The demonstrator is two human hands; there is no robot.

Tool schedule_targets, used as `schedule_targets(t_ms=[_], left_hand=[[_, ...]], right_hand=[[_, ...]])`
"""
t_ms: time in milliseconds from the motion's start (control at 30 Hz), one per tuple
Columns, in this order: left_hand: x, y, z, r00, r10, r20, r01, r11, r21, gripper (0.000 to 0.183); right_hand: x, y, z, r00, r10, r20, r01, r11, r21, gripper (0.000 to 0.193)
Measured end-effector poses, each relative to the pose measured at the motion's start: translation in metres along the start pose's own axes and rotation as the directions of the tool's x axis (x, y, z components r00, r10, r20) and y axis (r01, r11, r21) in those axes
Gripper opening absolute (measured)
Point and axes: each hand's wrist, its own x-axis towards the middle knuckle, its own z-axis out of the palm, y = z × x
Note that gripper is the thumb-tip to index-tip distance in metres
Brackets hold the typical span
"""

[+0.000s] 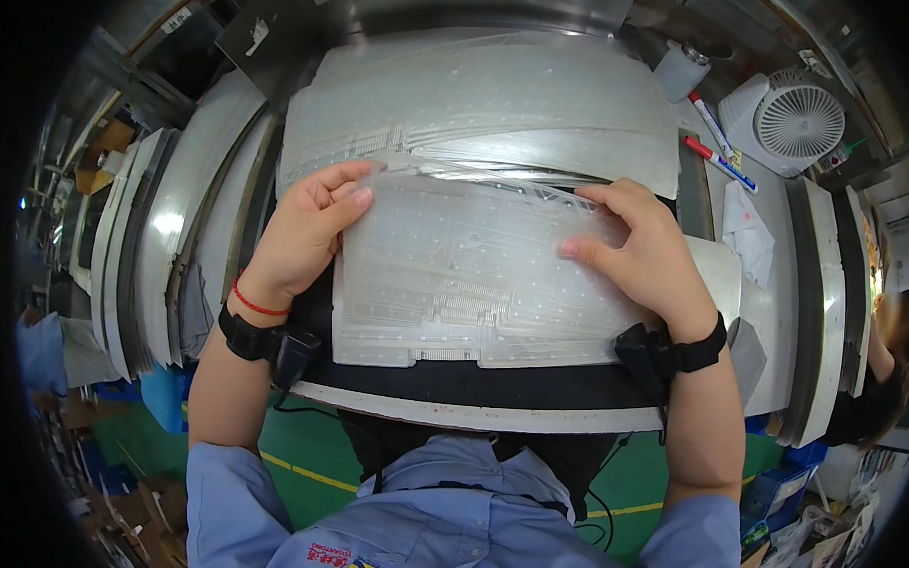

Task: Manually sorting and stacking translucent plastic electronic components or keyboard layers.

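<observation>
A thin translucent plastic sheet, with rows of small dots and printed line patterns, is tilted up in front of me. My left hand pinches its upper left corner between thumb and fingers. On the right, my right hand holds the upper right part of the sheet, thumb on the near face and index finger at the top edge; its other fingers are partly hidden. Beneath lies a fanned pile of similar sheets on the black work surface. Behind it rests a larger stack of clear sheets.
Stacked metal plates stand at the left and right. A white fan, two marker pens, a container and a white cloth sit at back right. Another person is at far right.
</observation>
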Motion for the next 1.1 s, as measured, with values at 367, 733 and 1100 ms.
schedule_targets(t_ms=[367, 733, 1100], left_hand=[[-0.003, 0.006, 0.006, 1.000, 0.015, 0.022, -0.013, 0.996, -0.091, 0.039], [0.002, -0.004, -0.009, 0.999, -0.009, 0.047, 0.011, 0.998, -0.062, 0.039], [-0.002, 0.007, 0.001, 0.996, -0.014, 0.085, 0.020, 0.998, -0.064, 0.042]], right_hand=[[0.000, -0.003, -0.003, 0.998, 0.062, -0.020, -0.062, 0.998, -0.007, 0.045], [-0.001, -0.002, -0.003, 1.000, 0.012, -0.008, -0.012, 1.000, 0.005, 0.047], [-0.002, 0.001, 0.001, 0.998, 0.028, -0.049, -0.029, 0.999, -0.026, 0.048]])
